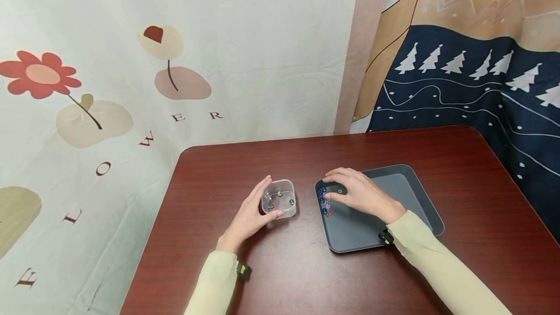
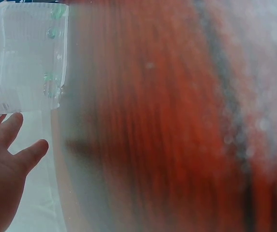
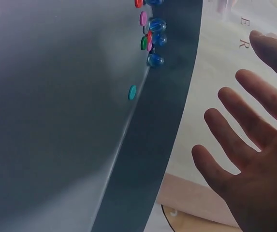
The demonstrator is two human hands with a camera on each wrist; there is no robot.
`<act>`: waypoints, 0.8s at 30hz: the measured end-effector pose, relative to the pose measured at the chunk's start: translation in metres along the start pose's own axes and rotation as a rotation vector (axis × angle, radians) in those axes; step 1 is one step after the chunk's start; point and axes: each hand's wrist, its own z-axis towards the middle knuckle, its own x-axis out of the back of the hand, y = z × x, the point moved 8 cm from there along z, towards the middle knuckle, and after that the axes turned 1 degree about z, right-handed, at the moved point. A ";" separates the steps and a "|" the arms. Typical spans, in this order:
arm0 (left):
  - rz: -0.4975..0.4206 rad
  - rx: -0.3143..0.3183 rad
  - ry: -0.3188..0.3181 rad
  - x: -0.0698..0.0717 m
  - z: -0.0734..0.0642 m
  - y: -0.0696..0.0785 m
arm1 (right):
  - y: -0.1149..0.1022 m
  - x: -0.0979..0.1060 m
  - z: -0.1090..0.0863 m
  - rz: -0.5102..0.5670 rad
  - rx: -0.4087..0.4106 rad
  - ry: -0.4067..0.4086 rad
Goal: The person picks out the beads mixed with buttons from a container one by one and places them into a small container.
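A small clear plastic box [image 1: 289, 213] stands at the middle of the table, with a few green-tinted glass marbles [image 1: 291, 202] inside. My left hand [image 1: 247, 218] holds it from the left, thumb at the near side and fingers along the far side. Over the left part of a grey tray [image 1: 358, 235] hovers my right hand [image 1: 363, 193], fingers spread and holding nothing. Along that tray's left edge lie blue glass marbles [image 3: 156, 25] mixed with small coloured discs. A turquoise disc [image 3: 132, 92] lies apart from them, below the right hand.
The dark red wooden table [image 1: 210, 183] carries both box and tray. A raised rim [image 1: 426, 193] runs round the tray. Behind the table hang a pale flower-printed curtain [image 1: 271, 62] and a navy cloth [image 1: 437, 91] with white trees.
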 end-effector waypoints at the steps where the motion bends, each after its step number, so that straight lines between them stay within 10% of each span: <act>1: 0.001 0.000 -0.001 0.000 0.000 0.000 | 0.000 -0.001 0.000 0.000 0.006 -0.004; 24: 0.010 0.004 0.004 -0.001 -0.001 0.000 | 0.003 -0.024 0.002 -0.127 0.061 -0.153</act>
